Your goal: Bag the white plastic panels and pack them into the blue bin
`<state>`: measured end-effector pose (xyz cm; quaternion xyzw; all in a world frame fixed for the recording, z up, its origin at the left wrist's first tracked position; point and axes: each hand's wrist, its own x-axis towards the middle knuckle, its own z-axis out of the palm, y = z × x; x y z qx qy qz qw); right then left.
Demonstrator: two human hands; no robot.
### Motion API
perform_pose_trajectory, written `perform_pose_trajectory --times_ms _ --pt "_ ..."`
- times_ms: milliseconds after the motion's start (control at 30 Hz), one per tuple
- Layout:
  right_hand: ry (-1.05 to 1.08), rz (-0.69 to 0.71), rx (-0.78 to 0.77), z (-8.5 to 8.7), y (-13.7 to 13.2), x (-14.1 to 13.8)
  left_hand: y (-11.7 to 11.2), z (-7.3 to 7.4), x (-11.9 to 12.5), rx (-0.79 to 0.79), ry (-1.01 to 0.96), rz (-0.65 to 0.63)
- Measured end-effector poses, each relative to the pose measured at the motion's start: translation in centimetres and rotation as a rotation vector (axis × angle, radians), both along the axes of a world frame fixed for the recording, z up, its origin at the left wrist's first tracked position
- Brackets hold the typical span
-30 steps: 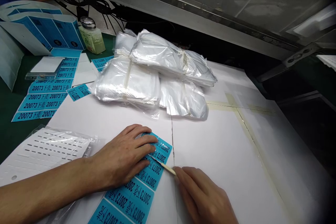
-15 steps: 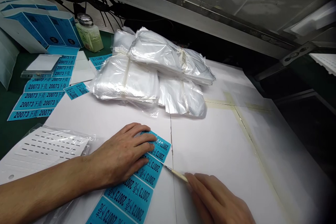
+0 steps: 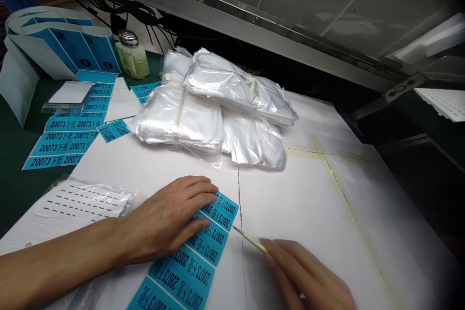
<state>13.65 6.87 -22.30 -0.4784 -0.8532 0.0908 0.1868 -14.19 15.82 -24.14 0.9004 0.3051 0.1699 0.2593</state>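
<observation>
A strip of blue labels (image 3: pixel 181 283) printed "20073" lies on the white board, running from its middle to the bottom edge of the view. My left hand (image 3: pixel 172 218) lies across the upper part of the strip, palm down with fingers stretched out, covering some of the print. To the right, my right hand (image 3: pixel 308 273) grips a thin craft knife (image 3: pixel 252 240) with a cream handle and a narrow metal tip. That tip sits at the strip's right edge, by the pale line between two label rows. Part of the handle is hidden in my fingers.
Bundled clear plastic bags (image 3: pixel 181 116) are piled at the back. A slotted white part (image 3: pixel 83 203) in clear plastic is left of my forearm. More blue labels (image 3: pixel 61 143), a folded label stack (image 3: pixel 83 48) and a bottle (image 3: pixel 132 58) stand at back left.
The view has shifted slightly, so the scene sits a little lower and further right. The knife tip has moved from over the strip to its right edge. My left hand stays on the labels.
</observation>
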Motion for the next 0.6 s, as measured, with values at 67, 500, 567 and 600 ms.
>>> perform_pose_trajectory --times_ms 67,500,567,600 --pt "0.074 -0.005 0.002 -0.2 1.0 -2.2 0.2 0.2 -0.5 0.024 -0.003 0.014" --pt "0.072 0.001 0.011 -1.7 3.4 -7.0 1.1 -0.4 -1.8 0.062 0.115 -0.021" --pt "0.076 0.003 0.013 -1.8 3.4 -6.9 1.1 -0.5 -1.9 0.056 0.114 -0.022" --pt "0.079 0.001 0.015 -1.9 3.4 -6.9 1.1 -0.5 -1.9 0.051 0.115 -0.022"
